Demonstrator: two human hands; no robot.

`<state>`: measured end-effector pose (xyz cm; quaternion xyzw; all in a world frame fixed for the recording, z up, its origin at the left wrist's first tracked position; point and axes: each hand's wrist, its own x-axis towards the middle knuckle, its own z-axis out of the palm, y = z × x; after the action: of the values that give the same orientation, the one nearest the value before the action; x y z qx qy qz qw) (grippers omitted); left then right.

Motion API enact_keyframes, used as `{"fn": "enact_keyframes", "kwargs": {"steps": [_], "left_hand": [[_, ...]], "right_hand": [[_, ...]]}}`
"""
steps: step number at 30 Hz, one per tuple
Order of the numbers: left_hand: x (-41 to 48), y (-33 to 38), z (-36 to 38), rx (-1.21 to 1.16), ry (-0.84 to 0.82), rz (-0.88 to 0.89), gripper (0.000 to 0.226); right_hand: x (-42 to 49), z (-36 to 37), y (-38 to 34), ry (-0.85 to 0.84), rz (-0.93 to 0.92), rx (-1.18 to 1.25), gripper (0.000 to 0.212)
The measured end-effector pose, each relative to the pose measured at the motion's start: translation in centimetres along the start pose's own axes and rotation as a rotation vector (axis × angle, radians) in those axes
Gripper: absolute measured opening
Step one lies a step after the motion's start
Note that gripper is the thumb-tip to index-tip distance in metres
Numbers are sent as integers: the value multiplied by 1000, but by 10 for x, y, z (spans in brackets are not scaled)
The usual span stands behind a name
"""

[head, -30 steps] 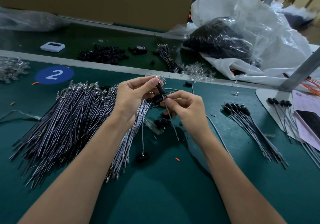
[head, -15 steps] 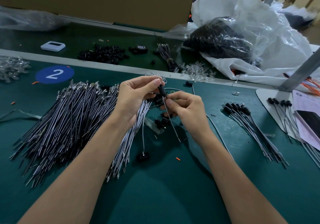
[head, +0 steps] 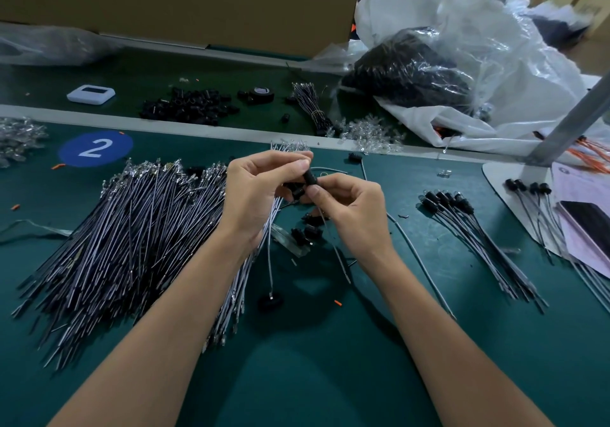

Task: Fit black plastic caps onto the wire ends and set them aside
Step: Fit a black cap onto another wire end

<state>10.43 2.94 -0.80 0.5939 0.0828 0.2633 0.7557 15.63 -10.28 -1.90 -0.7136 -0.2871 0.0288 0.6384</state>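
Observation:
My left hand [head: 260, 192] pinches the top of a small black plastic cap [head: 310, 178] between thumb and forefinger. My right hand [head: 350, 208] pinches the cap's lower end together with a thin grey wire [head: 336, 255] that hangs down from it toward the green mat. A large fan of uncapped grey wires [head: 112, 245] lies to the left, partly under my left forearm. Several loose black caps [head: 305, 231] sit on the mat just below my hands. A bundle of capped wires [head: 468, 235] lies to the right.
A second capped bundle [head: 531, 192] rests on a white base at far right beside papers. Behind the divider strip lie a heap of black caps [head: 188, 106], a white device [head: 90, 93], clear LEDs [head: 373, 134] and plastic bags [head: 462, 73]. A blue "2" sticker [head: 95, 148] marks the mat.
The two hands have drawn slightly closer together around the cap, and the wire end sits deeper in it. Everything on the mat lies as before.

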Motion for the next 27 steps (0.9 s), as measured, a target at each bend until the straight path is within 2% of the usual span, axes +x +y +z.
{"fn": "enact_keyframes", "kwargs": {"steps": [3, 6, 9, 11, 22, 27], "left_hand": [[1, -1, -3, -17, -45, -3, 17], [2, -3, -5, -53, -129, -31, 5], [2, -7, -3, 11, -227, -60, 32], [0, -9, 0, 71, -280, -47, 32], [-3, -12, 8, -131, -154, 49, 22], [-4, -8, 7, -147, -172, 73, 17]], "right_hand": [[0, 0, 0, -19, 7, 26, 7], [1, -1, 1, -4, 1, 46, 9], [4, -5, 3, 54, -31, 51, 10], [5, -6, 5, 79, -45, 38, 12], [2, 1, 1, -10, -74, 156, 22], [0, 5, 0, -21, -94, 205, 13]]}}
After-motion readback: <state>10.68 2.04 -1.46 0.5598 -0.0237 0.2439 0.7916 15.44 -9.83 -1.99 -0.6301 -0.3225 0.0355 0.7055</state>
